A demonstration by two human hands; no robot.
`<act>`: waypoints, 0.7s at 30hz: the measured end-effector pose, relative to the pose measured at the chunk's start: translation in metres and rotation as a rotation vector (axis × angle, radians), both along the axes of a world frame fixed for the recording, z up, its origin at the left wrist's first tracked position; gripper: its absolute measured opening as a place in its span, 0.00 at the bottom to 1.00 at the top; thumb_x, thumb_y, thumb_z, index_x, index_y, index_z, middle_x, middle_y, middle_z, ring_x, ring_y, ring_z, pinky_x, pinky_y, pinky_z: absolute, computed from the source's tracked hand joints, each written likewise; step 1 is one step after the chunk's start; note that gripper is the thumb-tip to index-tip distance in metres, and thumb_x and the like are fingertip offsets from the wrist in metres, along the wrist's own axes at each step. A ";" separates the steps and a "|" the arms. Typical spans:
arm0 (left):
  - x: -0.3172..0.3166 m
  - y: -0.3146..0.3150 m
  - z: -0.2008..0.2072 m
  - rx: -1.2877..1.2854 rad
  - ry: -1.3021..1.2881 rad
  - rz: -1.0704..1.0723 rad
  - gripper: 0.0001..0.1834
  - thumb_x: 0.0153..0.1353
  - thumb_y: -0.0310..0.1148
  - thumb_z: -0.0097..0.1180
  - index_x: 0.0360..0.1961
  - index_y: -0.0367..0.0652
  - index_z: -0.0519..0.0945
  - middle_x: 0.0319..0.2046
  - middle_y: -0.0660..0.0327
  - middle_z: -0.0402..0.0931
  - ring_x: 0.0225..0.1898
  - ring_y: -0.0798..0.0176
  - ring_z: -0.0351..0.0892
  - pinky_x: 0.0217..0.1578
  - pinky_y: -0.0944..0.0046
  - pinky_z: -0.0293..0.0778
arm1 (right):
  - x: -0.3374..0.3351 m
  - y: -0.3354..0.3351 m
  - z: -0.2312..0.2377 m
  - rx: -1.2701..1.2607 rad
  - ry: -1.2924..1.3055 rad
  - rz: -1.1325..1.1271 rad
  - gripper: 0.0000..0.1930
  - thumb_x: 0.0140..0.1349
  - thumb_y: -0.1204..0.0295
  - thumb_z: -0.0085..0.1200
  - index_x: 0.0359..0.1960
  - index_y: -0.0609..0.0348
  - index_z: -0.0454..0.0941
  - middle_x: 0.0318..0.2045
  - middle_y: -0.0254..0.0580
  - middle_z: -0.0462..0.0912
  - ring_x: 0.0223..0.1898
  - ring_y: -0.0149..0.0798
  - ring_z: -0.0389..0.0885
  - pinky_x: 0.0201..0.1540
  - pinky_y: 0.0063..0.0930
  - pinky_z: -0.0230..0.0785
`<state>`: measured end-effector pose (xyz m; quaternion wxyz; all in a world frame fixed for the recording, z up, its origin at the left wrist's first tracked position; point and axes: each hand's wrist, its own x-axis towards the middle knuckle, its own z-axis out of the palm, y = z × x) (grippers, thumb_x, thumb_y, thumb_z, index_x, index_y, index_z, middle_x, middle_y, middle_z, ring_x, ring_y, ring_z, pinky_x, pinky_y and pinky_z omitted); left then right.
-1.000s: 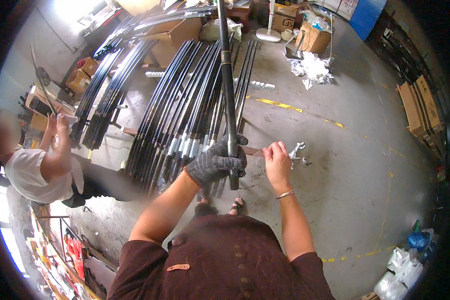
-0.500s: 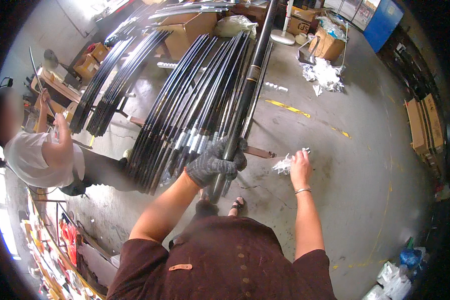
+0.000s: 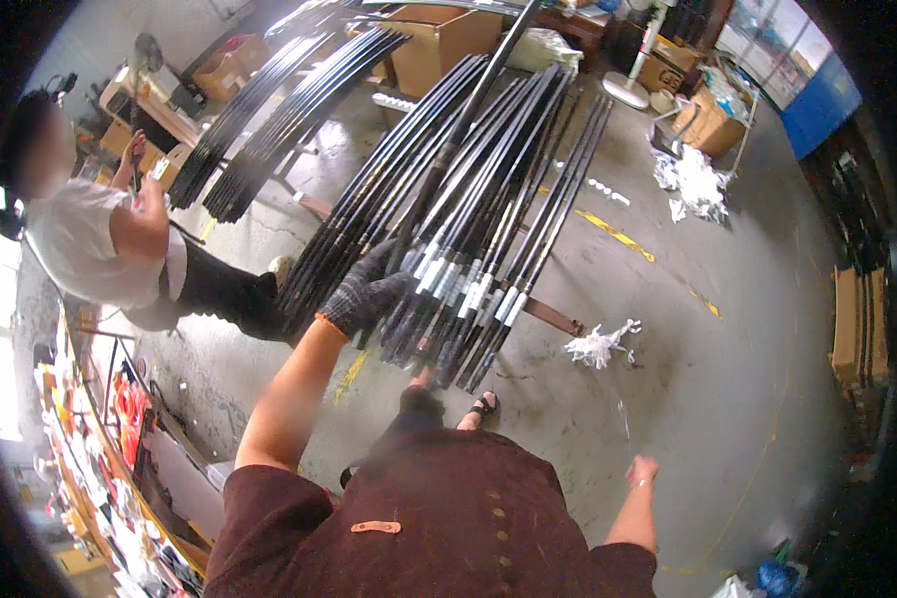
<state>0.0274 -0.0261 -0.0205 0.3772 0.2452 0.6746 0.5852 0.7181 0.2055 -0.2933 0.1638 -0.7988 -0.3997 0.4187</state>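
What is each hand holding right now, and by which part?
The gloved left hand holds a long black rod near its lower end. The bare right hand is too small and blurred to tell whether it holds anything.

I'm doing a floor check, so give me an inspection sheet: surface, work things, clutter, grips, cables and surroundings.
Surface: grey floor, marked with yellow tape.
Work things: dark rods side by side across a rack, many with pale bands near the closer ends.
Clutter: white scraps near the rack's end; a bigger heap by a carton.
Grips: left grip, gloved, closed around a rod; right grip, bare, out to the right, contents unclear.
Cables: nothing clearly seen.
Surroundings: a co-worker at the left.
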 end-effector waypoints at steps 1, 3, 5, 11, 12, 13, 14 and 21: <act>-0.015 -0.016 -0.025 0.004 0.075 0.046 0.29 0.58 0.30 0.61 0.60 0.42 0.68 0.46 0.63 0.75 0.44 0.70 0.72 0.47 0.69 0.71 | 0.016 -0.022 -0.005 -0.084 -0.009 -0.003 0.07 0.56 0.72 0.51 0.25 0.60 0.66 0.14 0.42 0.70 0.11 0.40 0.69 0.12 0.38 0.59; -0.034 -0.047 -0.058 0.013 0.236 0.125 0.28 0.59 0.31 0.61 0.60 0.42 0.69 0.47 0.63 0.76 0.45 0.69 0.72 0.47 0.67 0.71 | 0.029 -0.078 -0.017 -0.319 0.044 -0.202 0.08 0.56 0.74 0.49 0.35 0.64 0.68 0.15 0.45 0.69 0.10 0.43 0.68 0.10 0.38 0.57; -0.036 -0.077 -0.070 -0.248 0.400 0.185 0.27 0.58 0.35 0.61 0.57 0.41 0.70 0.46 0.57 0.78 0.46 0.65 0.75 0.49 0.65 0.71 | 0.021 -0.130 -0.021 -0.358 0.049 -0.294 0.09 0.56 0.75 0.50 0.38 0.60 0.68 0.15 0.43 0.67 0.10 0.40 0.65 0.11 0.36 0.60; -0.057 -0.124 -0.139 -0.694 0.722 0.205 0.26 0.61 0.43 0.56 0.59 0.46 0.70 0.50 0.50 0.76 0.51 0.52 0.76 0.48 0.59 0.72 | -0.048 -0.154 0.028 -0.529 -0.072 0.251 0.08 0.57 0.71 0.55 0.27 0.61 0.71 0.20 0.44 0.76 0.19 0.38 0.76 0.19 0.36 0.71; -0.059 -0.125 -0.142 -0.725 0.742 0.221 0.26 0.61 0.43 0.56 0.59 0.46 0.70 0.51 0.50 0.75 0.52 0.51 0.76 0.48 0.58 0.72 | -0.058 -0.149 0.038 -0.496 -0.078 0.258 0.09 0.57 0.70 0.55 0.25 0.61 0.71 0.21 0.43 0.77 0.20 0.38 0.78 0.20 0.36 0.73; -0.069 -0.133 -0.167 -0.682 0.845 0.238 0.27 0.60 0.41 0.56 0.60 0.50 0.69 0.50 0.50 0.76 0.48 0.49 0.77 0.47 0.56 0.73 | -0.068 -0.142 0.048 -0.465 -0.061 0.233 0.10 0.57 0.70 0.56 0.23 0.61 0.72 0.22 0.43 0.78 0.22 0.38 0.79 0.21 0.36 0.75; -0.076 -0.133 -0.172 -0.729 0.837 0.225 0.28 0.59 0.40 0.57 0.61 0.52 0.68 0.49 0.50 0.76 0.47 0.48 0.77 0.47 0.55 0.73 | -0.071 -0.134 0.055 -0.431 -0.040 0.195 0.08 0.57 0.73 0.56 0.25 0.61 0.70 0.21 0.43 0.77 0.20 0.37 0.78 0.19 0.35 0.72; -0.135 -0.153 -0.227 -0.837 0.983 0.090 0.30 0.56 0.36 0.55 0.62 0.55 0.66 0.36 0.50 0.74 0.39 0.47 0.75 0.40 0.52 0.72 | -0.077 -0.092 0.094 -0.301 -0.113 0.152 0.10 0.57 0.78 0.57 0.30 0.61 0.66 0.20 0.41 0.75 0.17 0.34 0.76 0.14 0.31 0.72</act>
